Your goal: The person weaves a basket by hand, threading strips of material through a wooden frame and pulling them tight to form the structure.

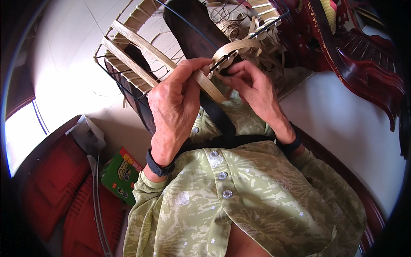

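Fingers (195, 64) of the left hand (173, 107) are closed on a pale strip (212, 90); those of the right hand (259, 88) are curled with a narrow gap, and I cannot tell whether they pinch anything. Both hands meet just above the middle of the view, toward twelve o'clock.

Largest around them is the floor (346, 132), pale, showing at three and ten o'clock. A green patterned shirt (265, 201) fills six o'clock. At two o'clock stands a carved red chair (364, 68). The frame (269, 26), dark wire with cord-wrapped edges, spans eleven to one o'clock; the held strip runs from its ten-to-eleven side, beside a second strip (130, 62). Loose strips are heaped toward one o'clock. A green box (122, 176) lies at eight. Smallest are two dark wristbands (159, 164) and the shirt's round buttons (223, 175).
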Demonstrator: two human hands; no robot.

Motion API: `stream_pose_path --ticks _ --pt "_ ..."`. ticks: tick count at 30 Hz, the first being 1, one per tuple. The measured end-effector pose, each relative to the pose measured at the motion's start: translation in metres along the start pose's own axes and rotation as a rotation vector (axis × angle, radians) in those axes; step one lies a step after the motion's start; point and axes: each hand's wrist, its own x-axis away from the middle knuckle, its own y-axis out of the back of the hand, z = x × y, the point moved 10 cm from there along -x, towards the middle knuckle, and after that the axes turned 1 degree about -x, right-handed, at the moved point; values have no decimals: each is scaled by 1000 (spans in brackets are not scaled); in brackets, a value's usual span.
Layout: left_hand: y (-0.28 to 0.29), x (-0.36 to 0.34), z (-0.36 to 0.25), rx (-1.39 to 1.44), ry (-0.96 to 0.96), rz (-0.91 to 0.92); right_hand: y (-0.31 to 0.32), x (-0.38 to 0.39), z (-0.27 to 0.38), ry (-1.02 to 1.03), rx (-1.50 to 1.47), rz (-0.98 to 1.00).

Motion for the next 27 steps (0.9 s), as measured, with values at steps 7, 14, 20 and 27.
stream_pose_path --ticks 7,14,20,27 --pt "4 0 -1 -29 40 -13 96 17 -108 -259 516 -170" --pt "-3 -1 -1 -34 -30 -2 145 24 -258 -352 1179 -120" --pt "3 -2 -4 -19 -1 -13 30 47 -4 161 607 64" --pt "1 3 2 11 0 0 9 37 37 264 132 -54"
